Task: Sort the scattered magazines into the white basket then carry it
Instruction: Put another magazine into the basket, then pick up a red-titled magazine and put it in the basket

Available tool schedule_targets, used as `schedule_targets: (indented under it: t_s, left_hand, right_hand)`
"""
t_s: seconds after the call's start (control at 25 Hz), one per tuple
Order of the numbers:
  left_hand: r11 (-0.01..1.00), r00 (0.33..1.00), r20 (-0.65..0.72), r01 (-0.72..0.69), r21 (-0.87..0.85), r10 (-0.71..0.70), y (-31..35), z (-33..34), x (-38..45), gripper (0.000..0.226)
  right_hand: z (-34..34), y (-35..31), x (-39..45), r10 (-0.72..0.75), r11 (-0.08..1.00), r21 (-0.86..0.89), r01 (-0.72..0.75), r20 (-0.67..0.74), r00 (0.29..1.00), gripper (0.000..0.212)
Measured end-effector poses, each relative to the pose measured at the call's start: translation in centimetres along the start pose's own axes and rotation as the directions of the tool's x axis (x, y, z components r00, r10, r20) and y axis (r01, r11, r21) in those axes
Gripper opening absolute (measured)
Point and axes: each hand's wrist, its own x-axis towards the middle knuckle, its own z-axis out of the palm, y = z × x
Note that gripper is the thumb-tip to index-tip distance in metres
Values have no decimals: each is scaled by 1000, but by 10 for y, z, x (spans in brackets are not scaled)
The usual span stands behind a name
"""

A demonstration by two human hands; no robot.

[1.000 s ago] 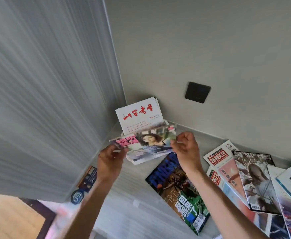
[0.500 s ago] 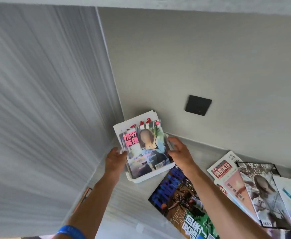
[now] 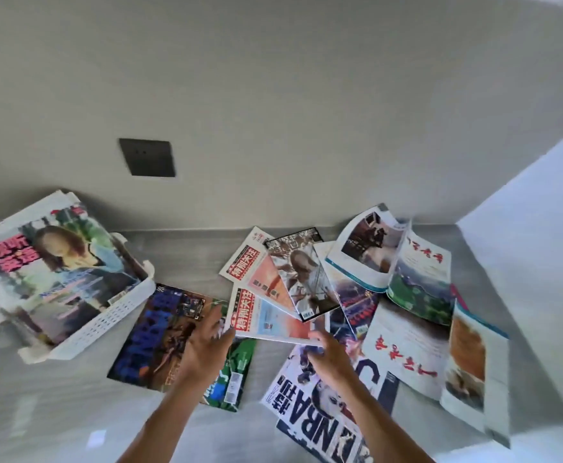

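On counter | white basket (image 3: 106, 324) slotted, magazines (image 3: 53, 272) inside | both hands' grip spread over loose covers

Nearest the basket (image 3: 113, 315), the dark magazine (image 3: 159, 332) carries large blue lettering, too blurred to read; a barcode label sits at its lower corner. The cover magazine (image 3: 53, 272) in the basket shows pink Chinese characters, blurred. Right of the basket, two red-banner magazines (image 3: 266, 312) each bear a red block with white characters 特别关注. Further right, a white booklet (image 3: 407, 349) has red brush-script characters, and the open booklet (image 3: 423, 259) behind it the same script, neither legible. Lowest and right of the basket, the white magazine (image 3: 306, 412) reads "NBA" in big dark letters, with "J" above
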Motion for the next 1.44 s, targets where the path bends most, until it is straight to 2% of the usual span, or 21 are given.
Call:
schedule_targets:
  t_s: [0.16,0.24,0.36,0.44,0.52,0.6,0.64,0.72,0.8,0.88,0.96,1.08,1.12,1.16,1.2,1.24,1.28,1.32,1.36,1.4,1.44]
  left_hand:
    - [987,983,165,53,154,-79,-5,67,-12,49]
    - [976,980,167,74,205,-109,-9,94,-18,49]
    - [966,976,168,94,243,-137,-13,127,-24,41]
    - [958,975,164,101,270,-149,-12,141,-28,40]
    - [952,973,177,94,291,-150,-7,157,-33,31]
    - [950,969,201,79,303,-145,-5,170,-36,26]
    - [951,969,204,71,302,-137,-5,175,-38,23]
    - [949,976,184,55,310,-117,-3,182,-43,17]
    - [948,984,160,19,317,-74,2,186,-46,21]
    - [946,989,143,-70,318,25,16,188,-49,20]
    - [947,989,72,-141,289,126,34,186,-48,21]
    - [923,966,1,-248,295,260,64,169,-49,48]
    - [859,941,13,-314,405,338,73,161,-49,60]
    - [726,903,51,-376,576,428,80,148,-47,71]
    - [544,853,123,-428,722,507,85,133,-45,77]
    - [392,806,219,-481,784,550,89,118,-43,77]
    - [332,767,302,-547,768,566,89,101,-41,66]
    - [368,759,340,-590,719,555,87,83,-41,49]
    - [466,785,326,-588,661,527,84,66,-43,32]
    - [611,834,280,-542,577,475,79,49,-47,21]
    - [751,880,209,-473,461,426,71,35,-51,16]
  right_hand:
    - [-60,78,-7,-23,983,-181,-29,-279,960,42]
    - [-91,113,-2,125,963,-178,-203,-373,919,58]
    - [-129,156,2,346,860,-231,-456,-394,852,66]
    - [-139,175,1,413,807,-265,-528,-385,825,61]
    - [-140,195,-4,441,826,-209,-524,-341,830,63]
    - [-136,208,-11,353,889,-152,-431,-370,859,62]
    - [-136,209,-15,285,923,-113,-368,-442,851,56]
    - [-138,200,-23,166,971,-34,-236,-616,770,36]
    - [-139,171,-33,25,995,-55,-87,-689,724,29]
    - [-137,133,-45,-171,981,-183,64,-664,728,35]
    - [-130,97,-62,-371,926,-306,223,-618,693,39]
    - [-125,56,-87,-568,823,-396,408,-560,603,47]
    - [-128,44,-91,-623,782,-404,475,-522,582,48]
    - [-129,30,-95,-694,719,-413,559,-449,562,49]
    - [-129,16,-97,-768,641,-414,646,-349,538,52]
    - [-129,1,-99,-826,563,-395,726,-244,508,54]
    - [-126,-15,-99,-862,506,-349,788,-173,477,55]
    - [-122,-31,-99,-881,474,-295,830,-164,445,52]
    - [-117,-46,-96,-884,463,-245,852,-203,422,48]
    - [-111,-56,-93,-866,478,-217,851,-275,416,47]
    - [-106,-63,-87,-826,530,-212,821,-349,443,53]
